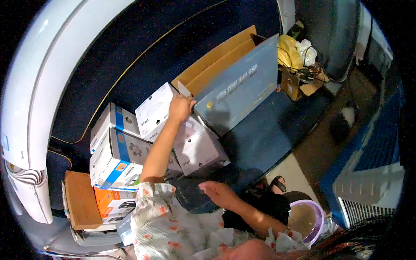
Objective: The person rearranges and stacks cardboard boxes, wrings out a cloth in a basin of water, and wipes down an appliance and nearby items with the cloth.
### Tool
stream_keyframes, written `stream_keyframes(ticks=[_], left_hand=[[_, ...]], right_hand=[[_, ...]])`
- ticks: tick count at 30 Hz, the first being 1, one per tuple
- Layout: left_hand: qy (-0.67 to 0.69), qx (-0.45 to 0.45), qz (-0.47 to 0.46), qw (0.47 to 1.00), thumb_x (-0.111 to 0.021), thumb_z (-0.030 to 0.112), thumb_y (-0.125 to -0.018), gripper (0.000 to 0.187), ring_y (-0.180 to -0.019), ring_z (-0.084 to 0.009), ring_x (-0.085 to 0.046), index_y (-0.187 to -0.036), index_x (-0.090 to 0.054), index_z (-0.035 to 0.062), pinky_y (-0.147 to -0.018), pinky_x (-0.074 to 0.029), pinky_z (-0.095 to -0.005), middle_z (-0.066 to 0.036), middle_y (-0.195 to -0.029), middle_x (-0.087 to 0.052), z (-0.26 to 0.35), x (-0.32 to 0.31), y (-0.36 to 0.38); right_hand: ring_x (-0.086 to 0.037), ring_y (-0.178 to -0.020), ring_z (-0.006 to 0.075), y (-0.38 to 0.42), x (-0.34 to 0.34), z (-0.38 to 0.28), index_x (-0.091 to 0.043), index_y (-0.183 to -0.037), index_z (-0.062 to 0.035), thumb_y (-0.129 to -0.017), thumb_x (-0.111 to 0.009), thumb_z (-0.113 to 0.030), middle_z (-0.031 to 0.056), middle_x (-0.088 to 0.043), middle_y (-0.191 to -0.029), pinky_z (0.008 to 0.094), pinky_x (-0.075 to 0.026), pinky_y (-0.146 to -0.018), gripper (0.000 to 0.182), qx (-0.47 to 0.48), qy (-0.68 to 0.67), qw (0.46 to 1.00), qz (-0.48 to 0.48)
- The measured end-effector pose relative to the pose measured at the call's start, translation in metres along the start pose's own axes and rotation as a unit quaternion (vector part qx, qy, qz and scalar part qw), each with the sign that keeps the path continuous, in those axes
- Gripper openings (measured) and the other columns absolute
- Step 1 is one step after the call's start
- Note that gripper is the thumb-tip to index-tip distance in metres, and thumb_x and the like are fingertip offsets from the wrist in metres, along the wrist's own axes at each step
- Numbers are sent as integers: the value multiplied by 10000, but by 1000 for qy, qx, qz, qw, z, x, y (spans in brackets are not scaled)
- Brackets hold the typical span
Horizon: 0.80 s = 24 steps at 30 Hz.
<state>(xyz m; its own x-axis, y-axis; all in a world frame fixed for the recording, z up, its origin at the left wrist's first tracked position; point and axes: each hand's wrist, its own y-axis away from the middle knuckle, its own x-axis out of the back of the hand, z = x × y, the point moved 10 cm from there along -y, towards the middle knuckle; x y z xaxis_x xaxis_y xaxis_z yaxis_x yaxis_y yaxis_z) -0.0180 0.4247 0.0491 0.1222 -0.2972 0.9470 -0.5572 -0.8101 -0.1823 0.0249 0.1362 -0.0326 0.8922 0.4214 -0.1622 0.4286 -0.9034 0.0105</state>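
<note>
My left hand [180,108] reaches forward with its fingers curled at the near end of a large blue-grey cardboard box [242,82]. That box lies on its long side, and its brown inner flap [216,56] stands up along the open top. Against the same hand is a white box [156,108] with black print, partly covered by my wrist. Another white box [199,151] sits below my forearm. My right hand [219,195] hovers near my lap, fingers stretched out, holding nothing.
White boxes with blue stripes [123,151] are stacked at left, above orange-and-white boxes [115,201] beside a brown carton [82,199]. A small carton of cables [292,82] and a yellow bag [289,52] stand at the back right. A purple basin [320,221] is at lower right.
</note>
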Motion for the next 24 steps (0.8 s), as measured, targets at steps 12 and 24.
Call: stream_keyframes(ticks=[12, 24], left_hand=[[312, -47, -70, 946, -633, 205, -695, 222, -782, -239, -600, -890, -652, 102, -732, -434, -325, -53, -832, -646, 6, 11, 13], [352, -4, 76, 933, -537, 38, -631, 99, -785, -226, -552, -616, -625, 79, -751, -408, -327, -53, -724, -616, -27, 15, 16]], right_hand=[[-430, -1122, 339, -44, 65, -56, -460, -1169, -33, -792, -558, -93, 177, -430, -1239, 373, -361, -928, 394, 140, 308, 908, 246], [-499, -949, 195, -159, 128, -85, -637, -791, -129, -729, -500, -80, 23, -549, -857, 506, -273, -962, 159, 152, 717, 665, 144]])
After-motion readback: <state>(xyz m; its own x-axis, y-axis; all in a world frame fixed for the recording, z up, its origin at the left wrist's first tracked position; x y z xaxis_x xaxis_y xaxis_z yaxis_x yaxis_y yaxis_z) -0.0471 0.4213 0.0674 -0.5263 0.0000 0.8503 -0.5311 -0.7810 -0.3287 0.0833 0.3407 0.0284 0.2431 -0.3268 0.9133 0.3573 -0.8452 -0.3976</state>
